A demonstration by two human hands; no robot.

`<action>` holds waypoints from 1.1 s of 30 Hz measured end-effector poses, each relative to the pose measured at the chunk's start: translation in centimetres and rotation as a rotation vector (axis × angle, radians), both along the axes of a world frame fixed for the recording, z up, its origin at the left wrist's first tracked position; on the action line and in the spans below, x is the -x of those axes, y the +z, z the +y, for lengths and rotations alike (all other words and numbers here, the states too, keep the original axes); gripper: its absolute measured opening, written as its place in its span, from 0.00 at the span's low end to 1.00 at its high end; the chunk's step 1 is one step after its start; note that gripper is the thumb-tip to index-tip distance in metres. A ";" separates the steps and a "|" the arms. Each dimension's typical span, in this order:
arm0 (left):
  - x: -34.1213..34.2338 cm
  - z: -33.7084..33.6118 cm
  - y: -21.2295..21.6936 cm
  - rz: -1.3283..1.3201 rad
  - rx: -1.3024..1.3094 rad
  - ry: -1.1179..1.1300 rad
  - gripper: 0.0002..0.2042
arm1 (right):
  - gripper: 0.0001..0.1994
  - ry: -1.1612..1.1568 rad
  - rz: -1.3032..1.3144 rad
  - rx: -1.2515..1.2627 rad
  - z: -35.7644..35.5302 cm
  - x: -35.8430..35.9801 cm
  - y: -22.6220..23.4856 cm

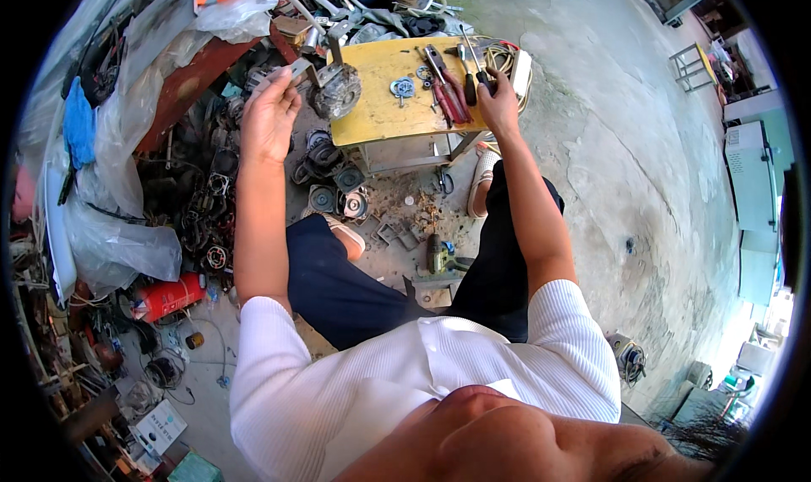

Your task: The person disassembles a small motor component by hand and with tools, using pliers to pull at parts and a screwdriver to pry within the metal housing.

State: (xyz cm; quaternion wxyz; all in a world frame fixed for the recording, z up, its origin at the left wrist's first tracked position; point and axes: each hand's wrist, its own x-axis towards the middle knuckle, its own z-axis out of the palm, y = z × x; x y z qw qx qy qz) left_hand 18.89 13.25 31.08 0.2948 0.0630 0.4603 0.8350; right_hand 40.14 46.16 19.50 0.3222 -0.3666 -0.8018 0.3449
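My left hand (272,114) is closed on a metal bracket (302,70) to the left of a small yellow table (367,123). A round, dirty grey metal part (338,93), like a motor housing, hangs at the bracket's right end beside the table's edge. Over the table's right side, my right hand (498,102) is closed around the black handle of a screwdriver (470,49), its shaft pointing away from me. Next to it lie a yellow-and-black screwdriver (468,81) and red-handled pliers (449,93). A small round disc-like part (403,87) rests mid-table.
Several round motor parts (350,178) and a green cordless drill (438,254) lie on the floor between my feet. Scrap parts and plastic sheeting (127,237) crowd the left, near a red container (169,298). Coiled cable (500,58) and a white box (521,68) sit at the table's right end.
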 end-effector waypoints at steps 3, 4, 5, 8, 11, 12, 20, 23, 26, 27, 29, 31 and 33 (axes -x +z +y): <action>0.3 2.6 -2.2 -0.038 0.010 -0.034 0.05 | 0.21 0.002 -0.027 -0.003 0.2 -0.1 -0.6; 0.2 3.0 -2.8 -0.038 0.020 -0.044 0.05 | 0.21 -0.012 -0.025 -0.032 -0.3 0.0 -0.6; 0.3 3.4 -3.5 -0.032 0.019 -0.044 0.05 | 0.20 -0.027 -0.023 -0.060 -0.6 0.2 -0.6; 0.7 3.2 -4.4 -0.025 0.000 -0.025 0.05 | 0.19 0.006 -0.059 -0.137 -1.0 0.6 -1.0; 0.4 3.2 -4.5 0.000 0.033 -0.027 0.06 | 0.20 0.014 -0.133 -0.160 -0.5 0.1 -1.1; 0.5 3.2 -4.4 0.015 0.035 -0.040 0.06 | 0.19 0.011 -0.142 -0.178 -0.4 0.0 -0.8; -0.8 3.2 -3.5 0.005 0.108 -0.047 0.08 | 0.16 0.106 -0.134 0.004 3.4 0.4 1.3; -0.6 2.7 -3.5 0.022 0.121 -0.064 0.08 | 0.15 0.122 -0.290 -0.116 3.6 2.3 3.1; -0.5 2.6 -3.2 0.067 0.137 -0.133 0.07 | 0.17 0.115 -0.458 -0.226 4.3 4.4 2.6; -0.7 2.5 -2.9 0.081 0.150 -0.131 0.08 | 0.17 0.099 -0.512 -0.266 3.6 4.8 2.7; -0.8 2.4 -2.8 0.106 0.172 -0.131 0.09 | 0.18 0.054 -0.584 -0.345 2.5 5.7 2.4; -1.1 2.4 -2.4 0.115 0.186 -0.132 0.09 | 0.17 0.021 -0.605 -0.424 2.5 6.4 1.6; -1.0 2.2 -2.4 0.135 0.197 -0.145 0.10 | 0.18 0.005 -0.585 -0.469 2.4 6.8 1.1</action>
